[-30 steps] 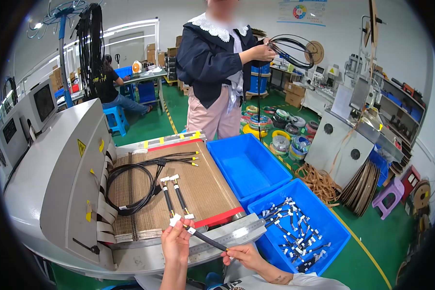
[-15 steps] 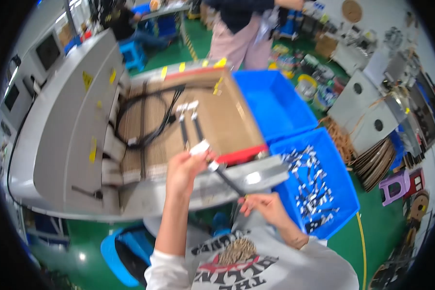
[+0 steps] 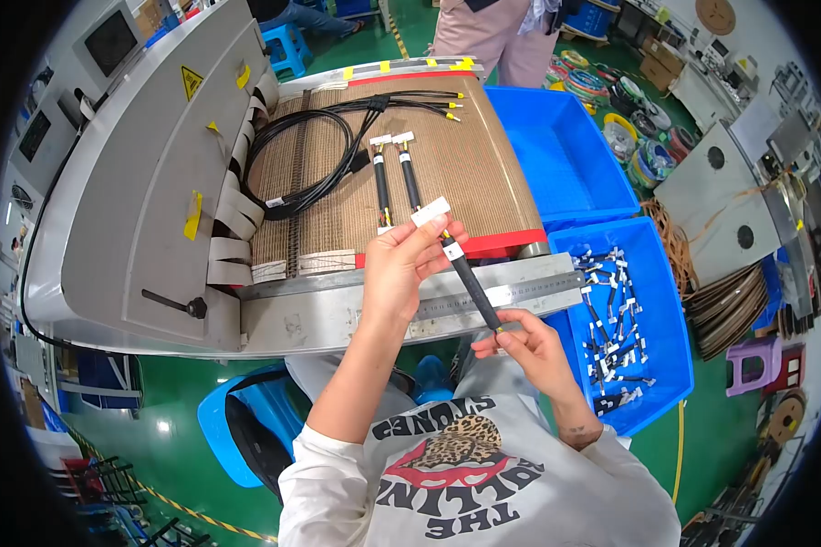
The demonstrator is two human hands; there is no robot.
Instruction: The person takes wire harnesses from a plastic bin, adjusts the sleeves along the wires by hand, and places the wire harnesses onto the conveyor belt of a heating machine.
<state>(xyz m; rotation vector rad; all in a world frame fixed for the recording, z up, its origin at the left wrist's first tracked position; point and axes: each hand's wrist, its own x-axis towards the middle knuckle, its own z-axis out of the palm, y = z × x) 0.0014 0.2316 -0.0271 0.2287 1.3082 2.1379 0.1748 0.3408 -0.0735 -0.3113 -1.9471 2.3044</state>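
A short black cable harness [image 3: 470, 281] slants between my two hands over the metal front edge of the conveyor machine. My left hand [image 3: 403, 266] pinches its upper end, where a white connector [image 3: 431, 212] sticks up past the thumb. The lower end is between the fingers of my right hand [image 3: 531, 349], which partly hide it. Just beyond, two similar short harnesses [image 3: 381, 187] lie side by side on the brown mesh belt [image 3: 479, 173], white connectors at their far ends. Left of them is a coiled black cable [image 3: 377, 104] with yellow-tipped ends.
At the right, a blue bin [image 3: 680, 365] holds many short harnesses; another blue bin [image 3: 566, 150] stands behind it. The machine's grey housing [image 3: 146, 210] rises at the left. A person [image 3: 483, 36] stands beyond the belt. A blue chair [image 3: 223, 428] is below left.
My view has tilted and sharpened, so the belt appears higher. Both hands still hold the same harness, with little change between them.
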